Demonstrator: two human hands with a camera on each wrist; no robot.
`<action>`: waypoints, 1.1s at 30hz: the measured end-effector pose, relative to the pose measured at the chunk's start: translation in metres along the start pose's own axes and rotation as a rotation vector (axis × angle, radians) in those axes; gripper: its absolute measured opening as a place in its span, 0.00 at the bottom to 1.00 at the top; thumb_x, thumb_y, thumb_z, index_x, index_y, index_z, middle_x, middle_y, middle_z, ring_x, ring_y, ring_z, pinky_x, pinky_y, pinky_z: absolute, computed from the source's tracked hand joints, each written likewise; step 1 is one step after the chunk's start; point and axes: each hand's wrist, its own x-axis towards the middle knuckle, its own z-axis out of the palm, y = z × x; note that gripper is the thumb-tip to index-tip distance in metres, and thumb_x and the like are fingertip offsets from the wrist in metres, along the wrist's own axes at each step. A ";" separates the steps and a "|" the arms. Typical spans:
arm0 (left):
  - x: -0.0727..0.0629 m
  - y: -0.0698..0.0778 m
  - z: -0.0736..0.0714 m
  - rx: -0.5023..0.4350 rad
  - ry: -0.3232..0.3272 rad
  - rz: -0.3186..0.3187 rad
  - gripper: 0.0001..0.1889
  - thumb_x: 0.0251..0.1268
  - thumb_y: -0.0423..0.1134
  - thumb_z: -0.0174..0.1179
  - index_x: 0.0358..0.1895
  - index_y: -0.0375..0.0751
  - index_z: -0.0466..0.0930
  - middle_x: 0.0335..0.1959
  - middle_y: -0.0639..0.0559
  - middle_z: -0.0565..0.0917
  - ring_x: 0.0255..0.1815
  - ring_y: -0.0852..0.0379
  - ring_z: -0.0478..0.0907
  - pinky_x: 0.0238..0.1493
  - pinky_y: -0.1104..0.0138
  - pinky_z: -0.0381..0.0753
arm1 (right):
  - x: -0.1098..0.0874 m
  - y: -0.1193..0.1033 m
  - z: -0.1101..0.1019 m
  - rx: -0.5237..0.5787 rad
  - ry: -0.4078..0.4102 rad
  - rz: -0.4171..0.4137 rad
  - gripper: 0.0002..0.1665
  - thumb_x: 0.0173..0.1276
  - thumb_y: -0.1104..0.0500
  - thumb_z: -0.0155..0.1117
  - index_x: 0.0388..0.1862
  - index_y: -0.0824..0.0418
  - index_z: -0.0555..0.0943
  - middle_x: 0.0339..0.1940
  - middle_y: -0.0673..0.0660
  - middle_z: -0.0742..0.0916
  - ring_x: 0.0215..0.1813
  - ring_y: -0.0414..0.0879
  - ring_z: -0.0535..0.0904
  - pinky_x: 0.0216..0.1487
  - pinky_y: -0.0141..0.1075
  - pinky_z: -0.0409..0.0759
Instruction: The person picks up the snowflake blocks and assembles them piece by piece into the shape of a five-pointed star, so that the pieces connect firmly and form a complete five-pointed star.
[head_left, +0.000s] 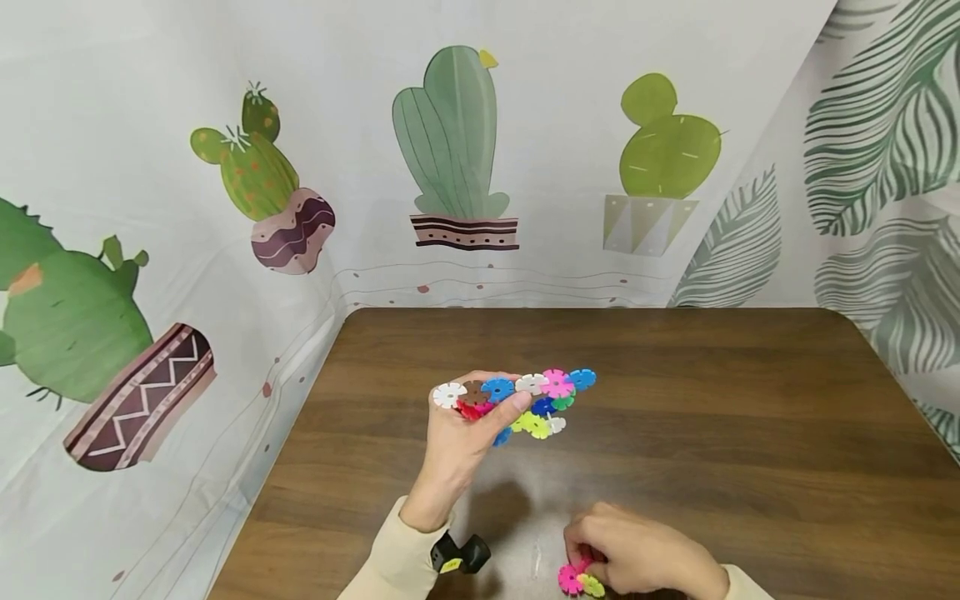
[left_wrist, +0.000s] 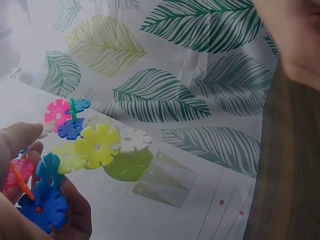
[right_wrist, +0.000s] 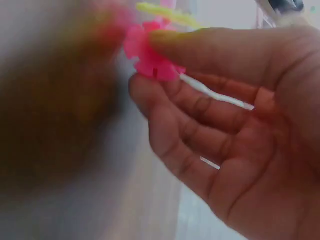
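My left hand [head_left: 456, 446] grips a linked structure of colourful notched plastic discs [head_left: 557, 384] above the table, thumb on the top row. White, brown, blue, grey and pink pieces form that row; yellow-green, green and white ones hang lower. The left wrist view shows a yellow disc [left_wrist: 97, 146] and a blue disc [left_wrist: 44, 209], the latter close to the palm. Low near the front, my right hand [head_left: 637, 546] pinches a pink disc [right_wrist: 141, 54] between thumb and fingers. Beside it are another pink disc [head_left: 570, 581] and a yellow-green disc [head_left: 592, 587].
The brown wood-grain table [head_left: 735, 417] stretches beneath both hands. Behind it hangs a white cloth [head_left: 555, 167] printed with cacti and leaves. A black wrist device [head_left: 459, 553] is strapped at the left sleeve.
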 end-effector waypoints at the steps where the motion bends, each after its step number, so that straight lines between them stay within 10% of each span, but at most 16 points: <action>1: 0.000 0.000 0.000 0.004 0.003 0.003 0.12 0.60 0.39 0.81 0.43 0.40 0.92 0.34 0.57 0.94 0.28 0.62 0.84 0.31 0.70 0.86 | 0.000 0.001 -0.006 0.015 0.026 -0.025 0.15 0.64 0.65 0.75 0.27 0.47 0.80 0.24 0.36 0.76 0.28 0.23 0.66 0.28 0.19 0.67; 15: 0.001 0.003 -0.003 0.016 0.023 0.023 0.10 0.60 0.38 0.81 0.38 0.39 0.90 0.23 0.59 0.86 0.17 0.63 0.73 0.20 0.72 0.75 | -0.023 -0.021 -0.116 0.201 0.495 -0.168 0.21 0.65 0.71 0.77 0.42 0.45 0.84 0.42 0.43 0.90 0.41 0.35 0.83 0.40 0.29 0.82; 25: 0.001 0.002 -0.002 0.038 -0.010 0.031 0.11 0.61 0.42 0.80 0.38 0.40 0.90 0.24 0.57 0.87 0.20 0.62 0.75 0.22 0.71 0.78 | -0.025 -0.027 -0.126 0.367 0.717 -0.117 0.21 0.59 0.83 0.71 0.38 0.59 0.85 0.43 0.50 0.90 0.44 0.41 0.86 0.45 0.28 0.85; 33: 0.000 0.000 0.000 0.058 -0.025 0.029 0.09 0.62 0.40 0.80 0.37 0.42 0.90 0.23 0.56 0.85 0.19 0.62 0.74 0.22 0.72 0.77 | -0.018 -0.024 -0.132 0.662 0.903 -0.322 0.17 0.59 0.91 0.55 0.34 0.73 0.78 0.55 0.66 0.91 0.55 0.50 0.92 0.50 0.30 0.90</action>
